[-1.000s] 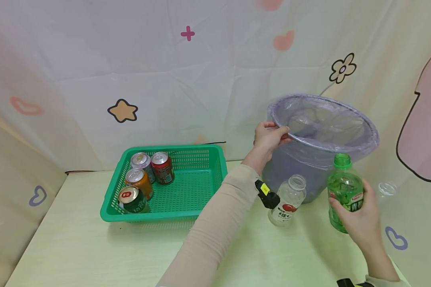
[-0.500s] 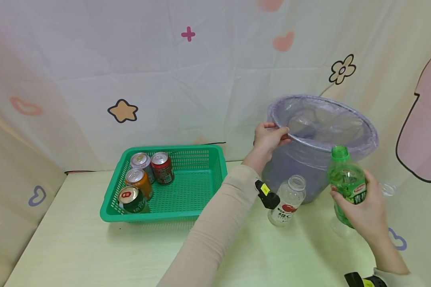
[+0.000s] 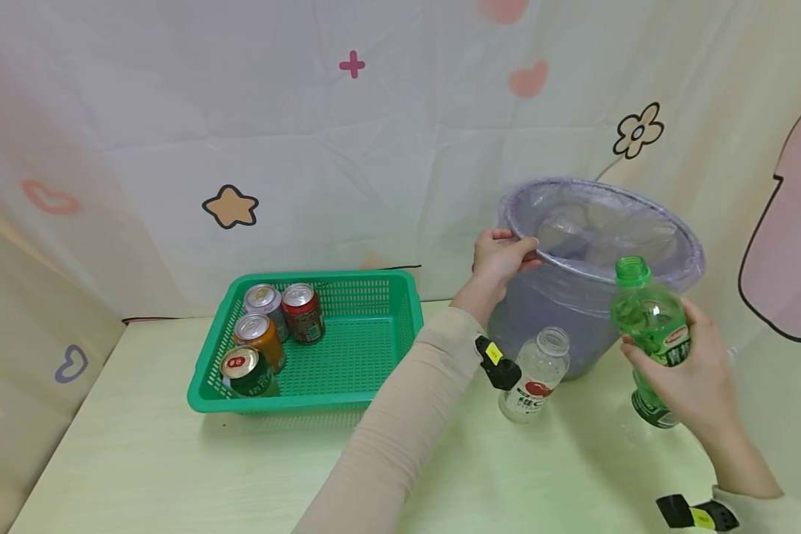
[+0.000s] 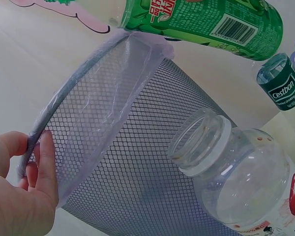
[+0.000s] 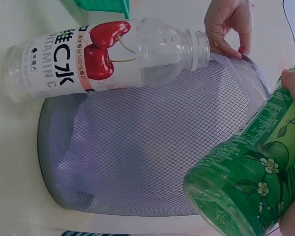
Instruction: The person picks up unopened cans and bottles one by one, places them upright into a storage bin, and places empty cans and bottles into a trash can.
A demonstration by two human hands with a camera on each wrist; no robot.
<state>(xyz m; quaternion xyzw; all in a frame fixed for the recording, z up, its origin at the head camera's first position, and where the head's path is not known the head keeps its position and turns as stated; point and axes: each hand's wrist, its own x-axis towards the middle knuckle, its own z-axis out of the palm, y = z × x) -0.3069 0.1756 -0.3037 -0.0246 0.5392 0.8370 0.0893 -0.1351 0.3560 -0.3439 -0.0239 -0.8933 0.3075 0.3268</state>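
Head view, green bottle: all eyes on the green bottle, tilted, no cap showing, neck leaning toward the bin yet outside it; whether it touches the rim, I can't tell.
Right hand: the right hand has it firmly round the body, thumb along one side, the other fingers mostly hidden behind.
Left hand: and up at the rim, the left hand pinches the edge between thumb and fingers.
Bin: mesh sides, a purple liner folded over the lip; what lies inside, I can't make out.
Cherry bottle: just in front of the bin stands the cherry bottle, upright, uncapped, no hand on it.
Water bottle: left wrist view picks up a water bottle beyond the green one's base; too much is hidden to say how it rests.
Basket: across to the left, the green basket has four cans upright at its left side: silvery can, red can, orange can, dark green can.
Progress: partway, by my reading; the cans look settled, while all three bottles in view are outside the bin, one in hand, two seemingly left to handle.
Table: pale table beneath it all, a patterned curtain behind.
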